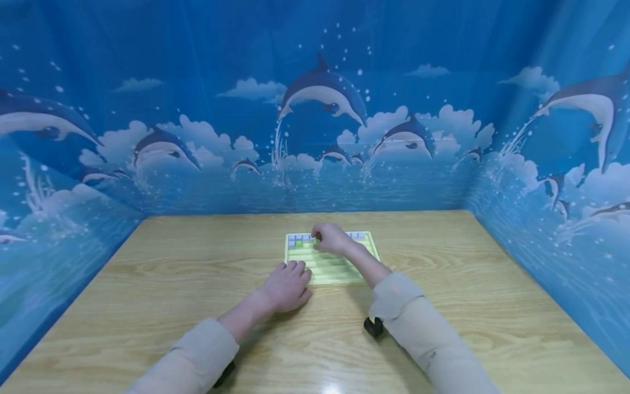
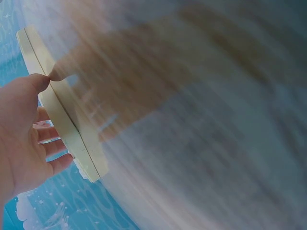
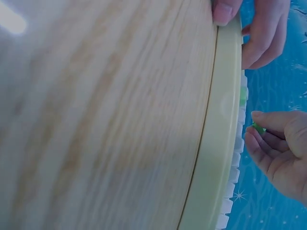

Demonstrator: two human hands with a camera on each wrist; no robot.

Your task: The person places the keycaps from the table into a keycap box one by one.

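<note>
A pale yellow-green ridged tray [image 1: 339, 272] lies on the table, with small whitish blocks [image 1: 292, 244] lined up along its far rows. One green block [image 1: 298, 244] sits among them near the left. Above the far rows my right hand [image 1: 332, 239] pinches another small green block [image 3: 259, 128] between thumb and fingertips. My left hand [image 1: 287, 285] grips the tray's left front part, its thumb [image 2: 41, 81] against the front wall and the other fingers over the top. The right hand covers part of the block row in the head view.
The wood-grain table [image 1: 197, 262] spreads around the tray on all sides. A blue curtain [image 1: 197, 109] printed with dolphins encloses the back and both sides. A black wrist strap piece [image 1: 373, 326] hangs under the right sleeve.
</note>
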